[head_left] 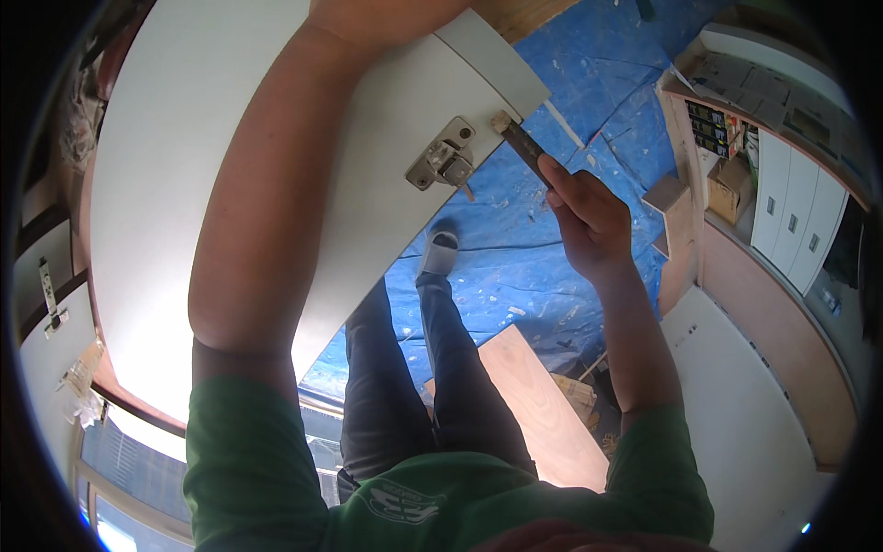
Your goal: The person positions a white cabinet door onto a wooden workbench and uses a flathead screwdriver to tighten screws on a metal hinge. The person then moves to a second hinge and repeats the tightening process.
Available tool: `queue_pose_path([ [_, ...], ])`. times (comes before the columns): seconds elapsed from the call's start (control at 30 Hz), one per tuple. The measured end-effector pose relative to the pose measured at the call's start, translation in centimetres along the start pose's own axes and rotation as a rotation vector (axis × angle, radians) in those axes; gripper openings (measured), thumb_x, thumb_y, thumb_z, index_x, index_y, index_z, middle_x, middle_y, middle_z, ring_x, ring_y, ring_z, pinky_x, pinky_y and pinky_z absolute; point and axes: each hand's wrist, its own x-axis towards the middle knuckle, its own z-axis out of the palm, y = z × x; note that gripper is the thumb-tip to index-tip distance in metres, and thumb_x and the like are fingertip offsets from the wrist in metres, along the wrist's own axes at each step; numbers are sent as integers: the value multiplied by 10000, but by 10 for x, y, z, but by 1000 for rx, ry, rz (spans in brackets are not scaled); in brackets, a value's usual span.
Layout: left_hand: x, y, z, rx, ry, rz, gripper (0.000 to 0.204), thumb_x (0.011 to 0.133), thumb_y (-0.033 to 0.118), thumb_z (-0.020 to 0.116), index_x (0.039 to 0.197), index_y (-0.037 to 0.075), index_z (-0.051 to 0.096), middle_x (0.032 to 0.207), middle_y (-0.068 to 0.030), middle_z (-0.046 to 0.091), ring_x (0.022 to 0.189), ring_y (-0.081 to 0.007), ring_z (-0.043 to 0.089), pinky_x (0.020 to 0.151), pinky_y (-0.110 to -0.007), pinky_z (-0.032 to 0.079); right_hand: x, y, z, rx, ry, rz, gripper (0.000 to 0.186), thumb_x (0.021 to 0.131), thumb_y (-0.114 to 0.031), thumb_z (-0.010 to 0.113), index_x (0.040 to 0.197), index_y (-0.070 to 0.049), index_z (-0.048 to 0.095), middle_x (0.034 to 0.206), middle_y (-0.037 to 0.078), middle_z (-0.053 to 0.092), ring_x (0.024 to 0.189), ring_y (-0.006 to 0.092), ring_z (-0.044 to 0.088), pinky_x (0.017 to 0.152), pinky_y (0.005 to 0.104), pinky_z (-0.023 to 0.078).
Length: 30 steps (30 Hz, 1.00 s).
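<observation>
A large white door panel [175, 156] spans the left and upper middle of the view. Near its right edge sits a metal cabinet hinge [448, 156] with screws in its plate. My right hand [593, 221] is closed around a dark, narrow tool [526, 147] with a blunt beige end. That end is at the panel's edge, just right of the hinge; whether it touches cannot be told. My left arm reaches across the panel, and my left hand [395, 17] is at the top border, its fingers out of the picture.
A spotted blue sheet [515, 244] covers the floor, with my slippered foot [442, 247] on it. A wooden board [538, 396] lies by my legs. At right stands a cabinet with white drawers [798, 207] and a cardboard box [728, 187]. Another white panel [736, 386] is below it.
</observation>
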Motion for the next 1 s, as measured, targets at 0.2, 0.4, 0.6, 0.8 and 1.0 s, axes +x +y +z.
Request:
queue_pose_path([
  [0.2, 0, 4, -1, -10, 4, 28, 282, 956, 228, 617, 853, -21, 698, 722, -207, 661, 649, -302, 654, 657, -400, 503, -2, 16, -3, 77, 84, 89, 493, 975, -18, 657, 1447, -150, 609, 711, 17, 543, 588, 102, 483, 533, 274, 432],
  [0.4, 2, -6, -2, -3, 17, 22, 272, 943, 221, 635, 841, -23, 694, 698, -203, 649, 615, -277, 638, 630, -395, 492, 12, 0, -7, 786, -63, 518, 460, 1072, -188, 554, 1506, -45, 505, 699, -14, 504, 550, 50, 417, 473, 221, 346],
  [0.6, 5, -8, -1, 8, 37, 79, 288, 941, 229, 641, 820, -28, 691, 673, -207, 638, 588, -309, 633, 610, -407, 492, 18, 7, -10, 915, -180, 611, 494, 1094, -329, 522, 1441, 22, 528, 679, 0, 486, 467, 50, 393, 411, 214, 287],
  [0.8, 5, -10, -1, -6, 44, 95, 302, 945, 241, 645, 820, -28, 699, 684, -221, 647, 603, -331, 655, 619, -413, 509, 19, 16, -12, 897, -225, 567, 467, 1096, -322, 520, 1408, 23, 560, 660, -5, 473, 462, 39, 369, 406, 206, 269],
  [1.0, 4, -9, -2, -8, 32, 100, 295, 941, 238, 645, 816, -22, 707, 687, -223, 651, 607, -341, 660, 621, -413, 517, 25, 20, -20, 844, -255, 563, 444, 1098, -308, 516, 1398, 14, 580, 654, -13, 458, 472, 32, 344, 406, 206, 261],
])
